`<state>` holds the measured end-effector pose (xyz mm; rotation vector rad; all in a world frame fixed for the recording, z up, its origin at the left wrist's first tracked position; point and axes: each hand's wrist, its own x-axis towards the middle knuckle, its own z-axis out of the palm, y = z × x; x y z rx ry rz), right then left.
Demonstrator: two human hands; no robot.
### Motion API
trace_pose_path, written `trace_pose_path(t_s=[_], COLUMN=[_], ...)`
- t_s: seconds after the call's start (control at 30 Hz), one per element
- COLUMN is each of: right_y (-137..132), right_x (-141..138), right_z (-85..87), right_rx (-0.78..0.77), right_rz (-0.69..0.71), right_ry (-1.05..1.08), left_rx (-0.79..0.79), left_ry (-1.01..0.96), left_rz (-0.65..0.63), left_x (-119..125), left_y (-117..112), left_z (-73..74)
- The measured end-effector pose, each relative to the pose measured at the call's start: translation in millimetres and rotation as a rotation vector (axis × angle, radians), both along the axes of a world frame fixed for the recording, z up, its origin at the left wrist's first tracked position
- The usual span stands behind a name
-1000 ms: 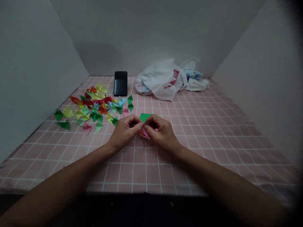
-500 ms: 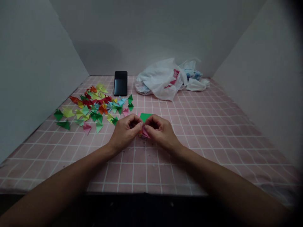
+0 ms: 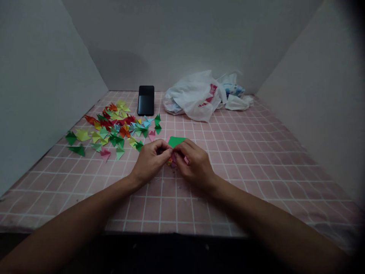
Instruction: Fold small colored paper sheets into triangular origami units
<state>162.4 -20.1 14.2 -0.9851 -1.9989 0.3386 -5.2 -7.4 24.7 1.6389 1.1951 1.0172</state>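
Note:
A small pink folded paper (image 3: 186, 160) is pinched between my two hands at the middle of the table, mostly hidden by the fingers. My left hand (image 3: 153, 158) grips it from the left with thumb and forefinger. From the right, my right hand (image 3: 194, 161) is closed around its other side, fingertips meeting those of the left. Just beyond the fingertips lies a green paper sheet (image 3: 176, 142). Below the fingers a bit of orange and yellow paper (image 3: 170, 162) shows, its shape unclear.
Many folded paper pieces (image 3: 116, 140) in red, yellow, green, blue and pink spread over the left side. A black phone (image 3: 146, 101) lies behind them. White plastic bags (image 3: 196, 97) rest at the back against the wall. A pink checked cloth (image 3: 256, 171) covers the table.
My right hand has turned and its fingers have curled further over the pink paper, hiding more of it. My left hand has barely moved.

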Motion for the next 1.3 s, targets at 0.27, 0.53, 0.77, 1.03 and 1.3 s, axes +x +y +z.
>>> trace_pose_path(t_s=[0.27,0.53,0.77,1.03,1.3], right_y=[-2,3,11,13,14], right_x=[3,7,14,19,18], right_z=[3.1,4.5,8.3,16.4,14.6], right_rx=[0.057,0.144,0.362,0.461,0.416], right_rz=[0.019,0.061,0.092,0.118,0.131], right_ry=[-0.092,-0.131,-0.426,-0.641,-0.617], left_rx=[-0.084,-0.186,-0.279,-0.403,-0.376], left_ry=[-0.139,-0.262,-0.301,-0.385,-0.346], left_rz=[-0.044,-0.07,-0.071,-0.108,-0.076], left_x=[-1,-1,-3,-5,-6], left_y=[0,4,10,13,14], left_z=[-0.8,-2.2,-3.8,-3.8,-4.4])
